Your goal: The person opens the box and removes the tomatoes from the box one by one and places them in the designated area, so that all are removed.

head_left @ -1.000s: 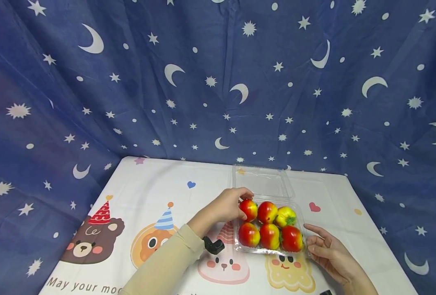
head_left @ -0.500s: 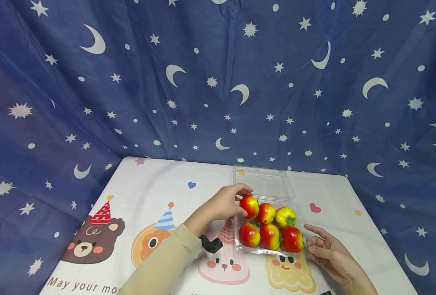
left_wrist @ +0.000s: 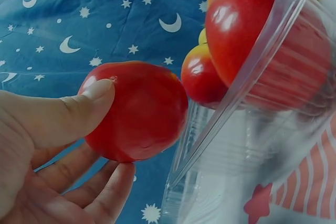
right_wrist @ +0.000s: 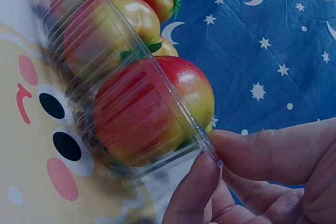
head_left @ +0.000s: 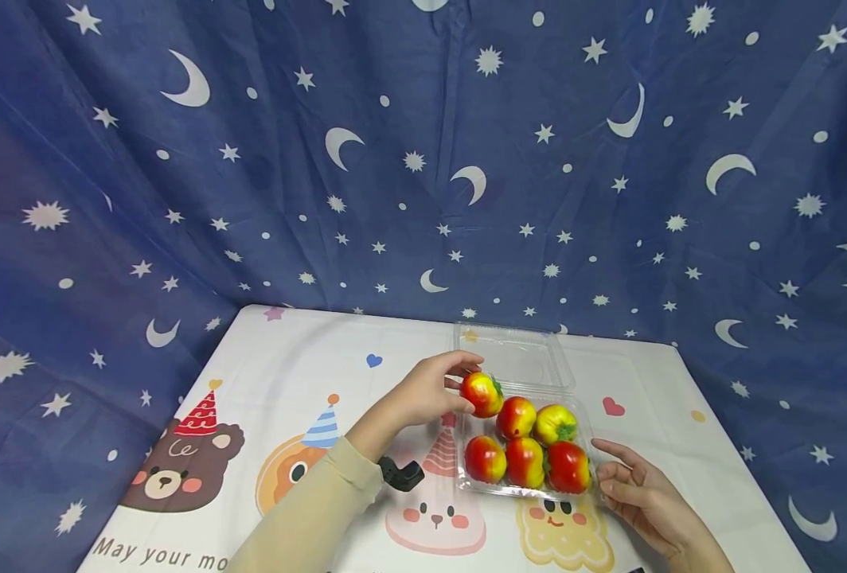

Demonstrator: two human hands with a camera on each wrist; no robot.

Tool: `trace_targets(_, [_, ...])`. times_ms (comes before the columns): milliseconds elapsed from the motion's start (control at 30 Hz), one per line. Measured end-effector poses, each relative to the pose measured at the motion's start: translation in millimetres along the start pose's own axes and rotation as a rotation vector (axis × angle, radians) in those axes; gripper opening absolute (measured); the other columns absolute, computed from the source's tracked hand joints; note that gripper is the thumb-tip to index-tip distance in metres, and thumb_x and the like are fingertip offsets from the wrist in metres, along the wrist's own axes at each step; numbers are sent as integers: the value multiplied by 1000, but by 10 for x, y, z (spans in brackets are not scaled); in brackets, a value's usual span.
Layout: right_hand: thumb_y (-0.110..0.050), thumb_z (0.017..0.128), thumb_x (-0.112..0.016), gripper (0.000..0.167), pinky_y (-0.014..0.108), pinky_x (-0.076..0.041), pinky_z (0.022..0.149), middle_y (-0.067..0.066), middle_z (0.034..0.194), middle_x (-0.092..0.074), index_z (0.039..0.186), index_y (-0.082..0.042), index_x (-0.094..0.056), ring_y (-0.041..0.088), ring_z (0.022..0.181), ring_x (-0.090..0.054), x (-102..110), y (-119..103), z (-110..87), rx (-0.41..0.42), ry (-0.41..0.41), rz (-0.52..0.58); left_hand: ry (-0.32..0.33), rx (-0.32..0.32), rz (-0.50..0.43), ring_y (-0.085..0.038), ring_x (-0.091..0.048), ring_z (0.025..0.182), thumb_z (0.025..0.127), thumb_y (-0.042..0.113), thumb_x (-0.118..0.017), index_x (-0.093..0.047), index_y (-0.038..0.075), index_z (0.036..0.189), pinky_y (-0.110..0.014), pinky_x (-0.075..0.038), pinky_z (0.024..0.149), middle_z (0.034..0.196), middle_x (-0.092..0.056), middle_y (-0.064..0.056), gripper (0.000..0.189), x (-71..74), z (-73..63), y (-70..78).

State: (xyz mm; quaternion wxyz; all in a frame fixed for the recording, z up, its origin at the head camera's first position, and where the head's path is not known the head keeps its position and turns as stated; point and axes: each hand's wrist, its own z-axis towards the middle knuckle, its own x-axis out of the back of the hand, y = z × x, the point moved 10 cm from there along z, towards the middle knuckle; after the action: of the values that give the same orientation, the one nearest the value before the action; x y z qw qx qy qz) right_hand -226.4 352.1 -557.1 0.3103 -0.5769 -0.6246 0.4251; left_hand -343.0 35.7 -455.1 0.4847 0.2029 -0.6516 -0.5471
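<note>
My left hand (head_left: 431, 390) grips a red-and-yellow fruit (head_left: 482, 394) with a green leafy top. The fruit is raised above the back left corner of a clear plastic clamshell box (head_left: 470, 487). In the left wrist view, my thumb presses one side of the fruit (left_wrist: 137, 111) and the fingers curl under it. Several similar fruits (head_left: 524, 461) sit in two rows in the box; one at the back right (head_left: 556, 423) is mostly yellow. At the box's front right corner, my right hand (head_left: 642, 493) pinches the rim between thumb and forefinger, as the right wrist view shows.
The box's clear lid (head_left: 513, 356) lies folded back behind it, near the table's far edge. A white cloth with cartoon animals (head_left: 434, 525) covers the table (head_left: 337, 342). Behind it hangs a blue curtain (head_left: 366, 199) with moons and stars.
My left hand has lifted the fruit out of the box's back left place, upward and slightly left. The right hand stays at the box's corner.
</note>
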Motion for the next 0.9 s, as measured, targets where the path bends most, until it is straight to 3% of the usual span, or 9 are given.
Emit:
trace_targets(233, [-1, 103, -63, 55, 20, -61, 87, -6, 103, -67, 138, -41, -52, 10, 92, -64, -2, -22, -6, 11, -9, 3, 51, -40, 23, -22, -67, 129, 89, 4, -86, -68, 17, 143, -38, -61, 107, 139, -68, -1, 59, 131, -12, 14])
trace_targets(467, [2, 103, -61, 54, 20, -61, 85, -7, 102, -67, 134, -42, -55, 9, 89, -64, -18, -33, -10, 30, -31, 9, 111, -77, -14, -24, -67, 128, 88, 2, -85, -72, 15, 136, -45, -60, 110, 135, -69, -2, 52, 266, -21, -7])
trace_targets(700, [4, 105, -56, 56, 20, -62, 85, -6, 104, -68, 136, -42, -58, 9, 91, -65, -39, -63, -11, 88, -97, 29, 175, -63, -62, -28, -69, 126, 86, -2, -86, -72, 13, 135, -44, -61, 107, 136, -69, -5, 52, 428, -60, -62])
trace_targets(900, [4, 105, -56, 56, 20, -62, 85, -6, 104, -68, 135, -43, -59, 9, 91, -65, -10, -32, 6, 72, -88, 33, 211, -38, -114, -30, -70, 125, 87, -4, -84, -72, 12, 133, -46, -62, 106, 135, -67, -8, 51, 543, -80, -162])
